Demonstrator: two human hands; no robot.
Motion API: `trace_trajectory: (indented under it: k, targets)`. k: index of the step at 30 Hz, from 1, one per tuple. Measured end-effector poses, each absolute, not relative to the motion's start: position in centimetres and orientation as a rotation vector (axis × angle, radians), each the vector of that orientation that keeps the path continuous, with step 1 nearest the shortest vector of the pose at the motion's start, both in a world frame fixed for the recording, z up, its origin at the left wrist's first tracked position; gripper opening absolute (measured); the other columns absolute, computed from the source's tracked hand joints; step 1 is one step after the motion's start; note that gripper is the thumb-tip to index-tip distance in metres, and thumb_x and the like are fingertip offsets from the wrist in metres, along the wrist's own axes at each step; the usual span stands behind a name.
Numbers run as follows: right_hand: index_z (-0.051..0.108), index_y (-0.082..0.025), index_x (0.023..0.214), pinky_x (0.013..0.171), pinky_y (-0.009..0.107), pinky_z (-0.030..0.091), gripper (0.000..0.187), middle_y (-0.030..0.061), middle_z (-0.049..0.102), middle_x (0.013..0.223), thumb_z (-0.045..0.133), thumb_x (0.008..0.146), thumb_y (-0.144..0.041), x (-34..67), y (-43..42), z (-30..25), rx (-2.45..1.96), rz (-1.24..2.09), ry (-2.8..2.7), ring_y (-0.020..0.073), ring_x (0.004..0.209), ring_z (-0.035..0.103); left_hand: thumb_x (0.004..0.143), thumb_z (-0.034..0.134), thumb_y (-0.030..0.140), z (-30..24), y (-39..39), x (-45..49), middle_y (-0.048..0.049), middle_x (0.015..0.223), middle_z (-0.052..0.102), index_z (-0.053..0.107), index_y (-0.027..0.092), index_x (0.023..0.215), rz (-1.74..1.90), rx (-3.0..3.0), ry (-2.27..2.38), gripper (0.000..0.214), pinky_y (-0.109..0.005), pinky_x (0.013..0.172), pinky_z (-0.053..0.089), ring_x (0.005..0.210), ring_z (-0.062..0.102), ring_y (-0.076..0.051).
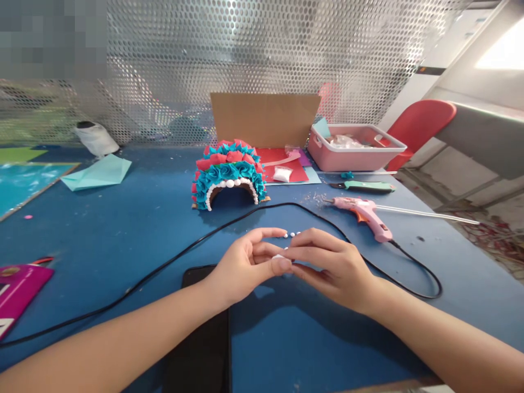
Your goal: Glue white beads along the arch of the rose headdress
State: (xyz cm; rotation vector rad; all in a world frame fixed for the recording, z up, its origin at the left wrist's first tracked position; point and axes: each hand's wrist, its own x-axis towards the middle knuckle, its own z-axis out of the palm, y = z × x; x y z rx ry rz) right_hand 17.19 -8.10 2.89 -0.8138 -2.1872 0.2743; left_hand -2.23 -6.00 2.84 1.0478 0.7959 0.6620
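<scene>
My left hand (249, 267) pinches a small lump of white clay (278, 256) between thumb and fingers. The fingertips of my right hand (331, 265) close together against the same lump, partly covering it. Just beyond my fingers, several tiny white balls (292, 234) lie on the blue table (327, 349). Farther back stands an arch (230, 169) covered in teal and coral paper ruffles, its front edge lined with white balls that are larger at the top.
Right of my hands lie a pink glue gun (362, 213), its black cord (245, 218) looping across the table, and a green cutter (364, 186). Behind are a pink basket (356, 153), cardboard (266, 117) and a white packet (282, 173). A black phone (200, 349) lies under my left forearm.
</scene>
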Motion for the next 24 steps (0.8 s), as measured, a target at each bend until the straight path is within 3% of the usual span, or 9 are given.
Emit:
trace_trajectory:
  k: [14, 24]
  targets:
    - [0.066, -0.018, 0.092, 0.067, 0.023, 0.052, 0.013, 0.0046, 0.062, 0.083, 0.06, 0.082, -0.011, 16.9, -8.1, 3.3, -0.851, 0.231, -2.123, 0.0115, 0.074, 0.061, 0.067, 0.076, 0.029, 3.1, -6.1, -2.0, 0.0008, 0.073, 0.069, 0.066, 0.016, 0.087, 0.737, 0.98, 0.853, 0.026, -0.025, 0.07, 0.053, 0.068, 0.065, -0.011]
    - [0.064, -0.021, 0.082, 0.058, 0.025, 0.051, 0.006, 0.0026, 0.066, 0.075, 0.061, 0.083, -0.016, 17.5, -7.5, 4.0, -1.136, 0.175, -1.908, 0.013, 0.067, 0.062, 0.067, 0.076, 0.03, 3.0, -6.1, -2.0, 0.0004, 0.069, 0.071, 0.074, 0.019, 0.082, 0.716, 1.031, 0.918, 0.019, -0.021, 0.068, 0.052, 0.065, 0.063, -0.008]
